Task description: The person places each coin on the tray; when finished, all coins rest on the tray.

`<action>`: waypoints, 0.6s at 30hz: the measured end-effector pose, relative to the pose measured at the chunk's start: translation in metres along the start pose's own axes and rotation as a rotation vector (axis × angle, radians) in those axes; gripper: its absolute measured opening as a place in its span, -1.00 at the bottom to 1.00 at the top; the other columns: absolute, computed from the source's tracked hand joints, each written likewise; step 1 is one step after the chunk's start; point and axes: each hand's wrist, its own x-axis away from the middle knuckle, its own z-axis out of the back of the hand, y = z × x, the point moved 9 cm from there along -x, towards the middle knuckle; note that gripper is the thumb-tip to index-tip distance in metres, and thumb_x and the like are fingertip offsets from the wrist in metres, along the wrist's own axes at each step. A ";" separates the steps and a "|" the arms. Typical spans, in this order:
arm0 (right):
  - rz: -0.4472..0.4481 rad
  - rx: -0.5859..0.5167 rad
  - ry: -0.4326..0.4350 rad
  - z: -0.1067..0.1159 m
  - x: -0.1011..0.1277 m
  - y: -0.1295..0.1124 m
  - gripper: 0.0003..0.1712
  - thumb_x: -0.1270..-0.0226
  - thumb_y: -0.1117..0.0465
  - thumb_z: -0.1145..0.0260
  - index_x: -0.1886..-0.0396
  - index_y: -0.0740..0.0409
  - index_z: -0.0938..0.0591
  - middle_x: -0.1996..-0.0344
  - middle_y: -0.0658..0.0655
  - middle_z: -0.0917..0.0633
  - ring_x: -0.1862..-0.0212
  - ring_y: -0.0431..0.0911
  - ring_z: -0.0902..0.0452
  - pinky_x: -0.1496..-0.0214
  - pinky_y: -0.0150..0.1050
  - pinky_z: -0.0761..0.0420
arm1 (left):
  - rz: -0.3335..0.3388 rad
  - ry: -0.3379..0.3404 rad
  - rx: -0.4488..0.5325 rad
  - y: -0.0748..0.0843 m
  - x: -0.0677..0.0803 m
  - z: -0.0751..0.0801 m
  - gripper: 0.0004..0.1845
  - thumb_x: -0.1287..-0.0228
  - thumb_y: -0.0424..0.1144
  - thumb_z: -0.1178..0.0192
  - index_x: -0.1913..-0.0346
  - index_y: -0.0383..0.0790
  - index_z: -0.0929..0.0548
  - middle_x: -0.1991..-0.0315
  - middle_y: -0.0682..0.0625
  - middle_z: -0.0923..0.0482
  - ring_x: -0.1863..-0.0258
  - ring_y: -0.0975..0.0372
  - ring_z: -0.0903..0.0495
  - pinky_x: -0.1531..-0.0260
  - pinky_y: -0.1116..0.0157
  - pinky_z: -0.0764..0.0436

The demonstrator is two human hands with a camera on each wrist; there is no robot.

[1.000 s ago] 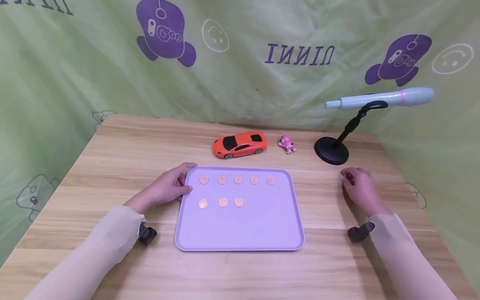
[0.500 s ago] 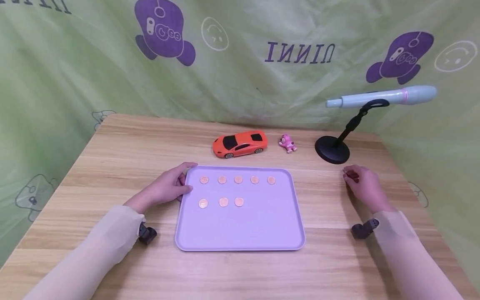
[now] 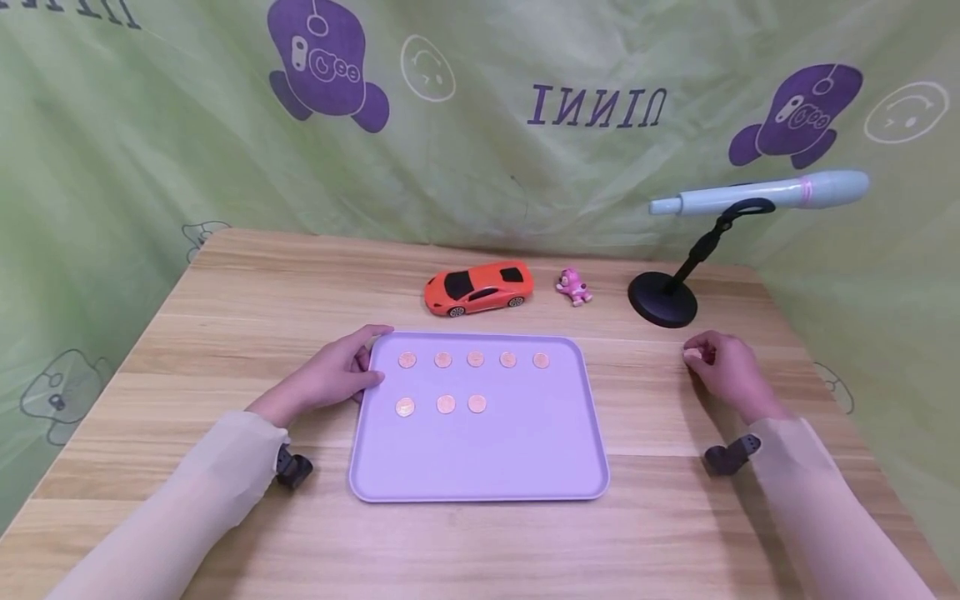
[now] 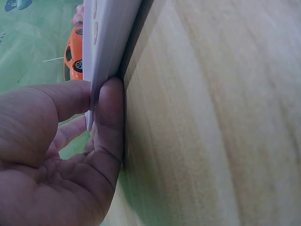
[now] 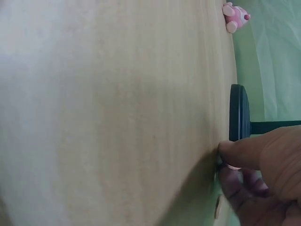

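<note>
The purple tray [image 3: 540, 450] lies on the table with copper-coloured coins [image 3: 476, 359] on it: several in the far row, three in the row nearer me. At its far left corner, my left hand [image 3: 333, 371] grips the rim, thumb on top and a finger underneath, as the left wrist view shows. Right of the tray, low over the table, my right hand [image 3: 727, 371] pinches a coin [image 3: 692, 355] between thumb and fingers. Only a sliver of that coin shows in the right wrist view, where a small copper-coloured disc [image 5: 217, 206] appears below the fingers.
Behind the tray stand an orange toy car [image 3: 480, 289] and a small pink toy bear [image 3: 573, 287]. A light blue microphone [image 3: 757, 197] sits on a black stand [image 3: 663, 300], close beyond my right hand. A green printed curtain [image 3: 480, 158] hangs behind the table [image 3: 247, 317].
The coin in my right fingers has turned so its pinkish face shows; the hand has moved slightly right since the first frame. My left hand and the tray have stayed put.
</note>
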 end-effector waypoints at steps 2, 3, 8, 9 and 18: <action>0.004 -0.008 0.032 0.002 0.001 -0.001 -0.82 -0.46 0.34 -0.34 0.10 0.43 -0.67 0.32 0.33 -0.67 0.28 0.02 -0.50 0.28 -0.36 -0.44 | -0.001 0.001 -0.003 0.000 0.000 0.000 -0.24 -0.45 -0.44 -0.23 -0.62 -0.20 -0.20 0.24 -0.16 -0.44 0.38 0.17 -0.56 0.41 0.31 -0.76; 0.005 -0.007 0.051 0.003 0.002 -0.002 -0.84 -0.46 0.34 -0.35 0.12 0.40 -0.69 0.33 0.31 -0.68 0.28 0.00 -0.49 0.29 -0.39 -0.42 | -0.003 0.001 -0.005 0.000 0.000 0.000 -0.24 -0.45 -0.44 -0.23 -0.62 -0.20 -0.20 0.24 -0.16 -0.44 0.38 0.17 -0.56 0.41 0.31 -0.76; 0.012 -0.029 0.113 0.005 0.005 -0.004 -0.86 -0.44 0.33 -0.39 0.14 0.37 -0.71 0.33 0.30 -0.71 0.31 -0.10 -0.49 0.33 -0.50 -0.38 | -0.010 0.002 -0.006 0.001 0.000 0.000 -0.24 -0.44 -0.45 -0.22 -0.62 -0.21 -0.20 0.25 -0.16 -0.43 0.39 0.17 -0.56 0.41 0.31 -0.76; 0.016 -0.033 0.121 0.005 0.005 -0.005 -0.85 -0.43 0.33 -0.40 0.14 0.36 -0.72 0.33 0.30 -0.72 0.32 -0.14 -0.49 0.33 -0.53 -0.39 | -0.010 0.002 -0.008 0.001 0.001 0.000 -0.24 -0.44 -0.45 -0.22 -0.62 -0.21 -0.20 0.25 -0.16 -0.43 0.39 0.17 -0.56 0.42 0.32 -0.75; 0.041 -0.122 0.078 -0.001 0.006 -0.027 -0.80 -0.41 0.28 -0.44 0.10 0.34 -0.69 0.25 0.32 -0.75 0.33 -0.35 -0.48 0.31 -0.62 -0.46 | -0.017 0.001 -0.005 0.002 0.001 0.001 -0.25 -0.43 -0.47 -0.22 -0.61 -0.24 -0.21 0.26 -0.16 -0.44 0.41 0.17 -0.56 0.43 0.32 -0.75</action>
